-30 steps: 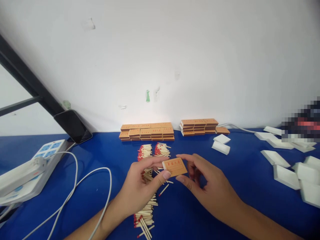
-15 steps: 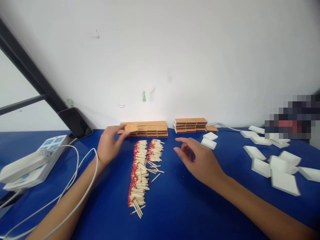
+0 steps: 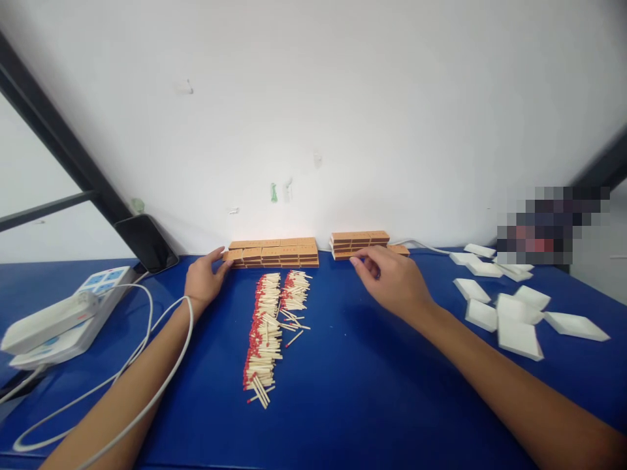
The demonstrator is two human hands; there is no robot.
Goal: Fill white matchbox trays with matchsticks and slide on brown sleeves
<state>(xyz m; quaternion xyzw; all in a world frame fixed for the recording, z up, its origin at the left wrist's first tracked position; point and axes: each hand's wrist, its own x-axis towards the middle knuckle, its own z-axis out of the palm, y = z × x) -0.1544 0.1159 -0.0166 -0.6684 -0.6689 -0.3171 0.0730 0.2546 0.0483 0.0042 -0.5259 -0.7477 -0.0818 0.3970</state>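
Note:
My left hand (image 3: 204, 282) pinches a brown matchbox (image 3: 234, 255) between thumb and fingers, at the left end of the left matchbox stack (image 3: 291, 251). Curled with thumb and index fingertips close together, my right hand (image 3: 389, 277) hovers in front of the right matchbox stack (image 3: 360, 237). I see nothing between its fingertips, and it hides the stack's lower right part. Between the hands, red-tipped matches lie on the blue table: a long row (image 3: 264, 336) and a shorter pile (image 3: 294, 290), with a few loose ones beside it.
Several white inner trays (image 3: 520, 338) lie scattered at the right. A single flat matchbox (image 3: 399, 249) sits beside the right stack. At the left are a power strip (image 3: 105, 281), a white cable (image 3: 189, 320) over my left forearm, and a phone (image 3: 145, 243) leaning on the wall.
My left hand has lowered the matchbox leftwards onto the left stack's end. My right hand has moved up towards the right stack, its fingertips closing together. The view has shifted slightly.

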